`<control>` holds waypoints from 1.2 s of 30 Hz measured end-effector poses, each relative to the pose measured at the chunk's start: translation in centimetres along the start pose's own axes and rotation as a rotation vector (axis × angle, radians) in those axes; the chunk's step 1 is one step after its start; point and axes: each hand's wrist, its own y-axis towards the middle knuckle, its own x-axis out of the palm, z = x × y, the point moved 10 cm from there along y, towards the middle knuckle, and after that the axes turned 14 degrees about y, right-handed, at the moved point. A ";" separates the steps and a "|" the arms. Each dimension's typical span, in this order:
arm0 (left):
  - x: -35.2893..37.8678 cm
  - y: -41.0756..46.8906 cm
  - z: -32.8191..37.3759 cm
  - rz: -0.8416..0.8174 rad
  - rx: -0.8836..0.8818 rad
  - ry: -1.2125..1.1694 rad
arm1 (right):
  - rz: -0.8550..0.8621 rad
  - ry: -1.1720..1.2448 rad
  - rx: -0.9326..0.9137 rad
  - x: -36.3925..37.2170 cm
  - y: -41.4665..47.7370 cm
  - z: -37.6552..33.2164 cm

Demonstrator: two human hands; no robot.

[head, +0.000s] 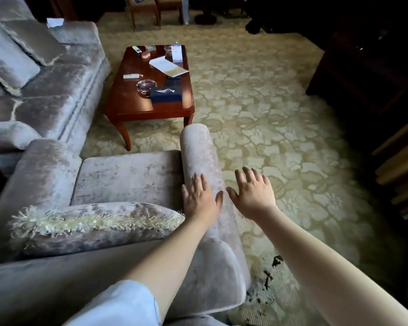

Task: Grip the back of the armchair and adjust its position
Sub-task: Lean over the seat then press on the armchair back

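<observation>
Armchair [127,175], plush and probably heavy, stands at six o'clock from the coffee table [149,109], so one should grip its firm back [57,278], not the soft cushion [92,222]; left hand [200,198] lies flat on the armrest [198,149], right hand [254,196] at its three o'clock hovers spread, holding nothing.

The grey velvet armchair [127,175] runs off the frame at 6 and 8 o'clock, and its back lies partly under the left forearm [174,255] and pale blue sleeve [118,307]. The grey velvet sofa [57,90] is cut at 9 o'clock. The brown wooden chairs [146,8] at 12 o'clock lose their tops. The dark cabinets [363,67] at 3 o'clock sink into shadow. The items on the red-brown wooden coffee table [132,107] are too small to name. The fingertips [246,171] of the right hand [252,194] are blurred.
</observation>
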 end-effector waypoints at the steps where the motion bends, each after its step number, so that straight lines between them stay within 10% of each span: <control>1: 0.2 0.7 0.7 -0.002 -0.021 0.011 | 0.006 0.006 -0.029 -0.5 1.1 0.6; 14: 3.0 1.9 9.5 -0.121 -0.509 -0.060 | -0.176 -0.162 -0.329 -6.1 8.2 13.1; 36: 1.3 30.4 4.1 -0.064 -0.621 0.070 | -0.336 -0.232 -0.599 -2.5 39.6 6.7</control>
